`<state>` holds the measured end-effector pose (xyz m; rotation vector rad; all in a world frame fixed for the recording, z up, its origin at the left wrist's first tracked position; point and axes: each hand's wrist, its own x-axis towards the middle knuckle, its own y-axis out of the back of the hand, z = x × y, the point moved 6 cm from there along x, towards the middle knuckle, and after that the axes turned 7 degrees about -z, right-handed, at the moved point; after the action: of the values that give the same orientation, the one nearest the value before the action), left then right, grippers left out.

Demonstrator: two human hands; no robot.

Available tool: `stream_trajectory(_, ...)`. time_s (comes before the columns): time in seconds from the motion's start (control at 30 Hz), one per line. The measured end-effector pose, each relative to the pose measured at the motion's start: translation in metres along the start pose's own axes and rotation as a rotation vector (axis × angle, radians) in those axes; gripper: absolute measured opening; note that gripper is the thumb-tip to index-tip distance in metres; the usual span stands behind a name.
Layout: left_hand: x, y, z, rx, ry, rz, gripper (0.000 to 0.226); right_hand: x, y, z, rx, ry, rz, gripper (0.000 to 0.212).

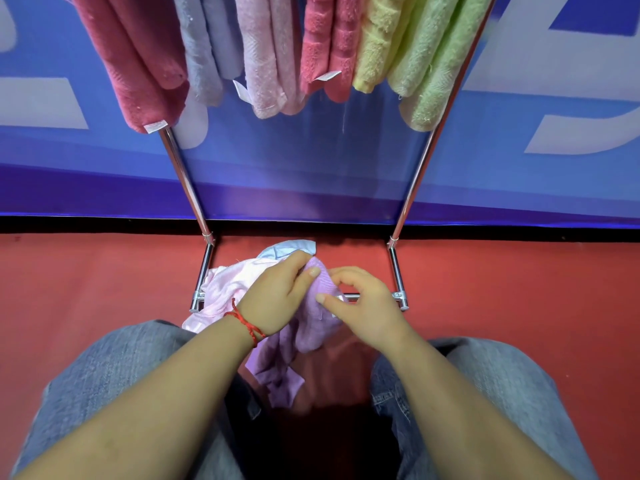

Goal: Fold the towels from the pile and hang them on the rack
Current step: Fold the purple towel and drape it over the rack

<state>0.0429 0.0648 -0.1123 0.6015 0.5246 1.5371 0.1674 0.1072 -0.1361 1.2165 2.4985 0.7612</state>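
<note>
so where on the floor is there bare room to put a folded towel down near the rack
Bare red floor lies right of the rack's right foot, and more lies left of the left foot. Between the feet it is crowded: the pink towel, a pale blue one and the purple towel that the left hand and right hand hold.

1. The lilac towel (313,327) is crumpled up and off the floor, its loose end drooping between the knees.
2. The pale pink towel (227,289) lies in a rumpled heap on the red floor, draped over the rack's low bar, with a light blue towel (291,247) poking out just behind it.
3. The chrome rack (414,178) already has folded towels hanging side by side: dark red (138,71), grey (204,60), pink (263,64), coral (327,53), yellow (379,46), green (433,64).
</note>
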Motion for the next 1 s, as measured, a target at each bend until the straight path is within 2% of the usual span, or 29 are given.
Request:
stream_trajectory(0.1, 0.000, 0.002, -0.002, -0.023, 0.015, 0.040, 0.033, -0.001, -0.009, 0.012, -0.164, -0.091, -0.091, 0.045)
stream_trajectory(0.17, 0.001, 0.011, -0.008, -0.033, 0.052, 0.127, 0.037, -0.002, -0.005, 0.014, -0.211, -0.140, -0.027, 0.052)
stream_trajectory(0.23, 0.002, 0.022, -0.016, -0.039, 0.103, 0.222, 0.032, -0.004, 0.007, 0.012, -0.253, -0.169, 0.102, 0.057)
stream_trajectory(0.33, 0.001, 0.033, -0.029, -0.025, 0.206, 0.309, 0.019, -0.004, 0.018, 0.016, -0.375, -0.228, 0.123, 0.046)
stream_trajectory(0.47, -0.005, 0.041, -0.042, 0.060, 0.297, 0.344, 0.019, -0.007, 0.021, 0.020, -0.517, -0.304, 0.072, 0.047)
stream_trajectory(0.57, -0.009, 0.041, -0.040, 0.105, 0.259, 0.337, 0.020, -0.006, 0.023, 0.024, -0.573, -0.385, 0.049, 0.025)
stream_trajectory(0.63, -0.011, 0.039, -0.030, 0.106, 0.180, 0.316, 0.020, -0.006, 0.019, 0.029, -0.625, -0.455, -0.014, 0.030)
stream_trajectory(0.73, -0.012, 0.037, -0.019, 0.130, 0.084, 0.291, 0.028, -0.006, 0.012, 0.028, -0.652, -0.463, -0.054, 0.036)
stream_trajectory(0.83, -0.014, 0.041, -0.022, 0.102, 0.107, 0.334, 0.022, -0.006, 0.015, 0.023, -0.550, -0.406, -0.007, 0.027)
stream_trajectory(0.9, -0.015, 0.046, -0.027, 0.108, 0.155, 0.384, 0.022, -0.008, 0.023, 0.020, -0.359, -0.348, 0.123, 0.015)
stream_trajectory(1.0, -0.015, 0.047, -0.032, 0.094, 0.213, 0.417, 0.019, -0.010, 0.029, 0.019, -0.101, -0.298, 0.280, 0.035)
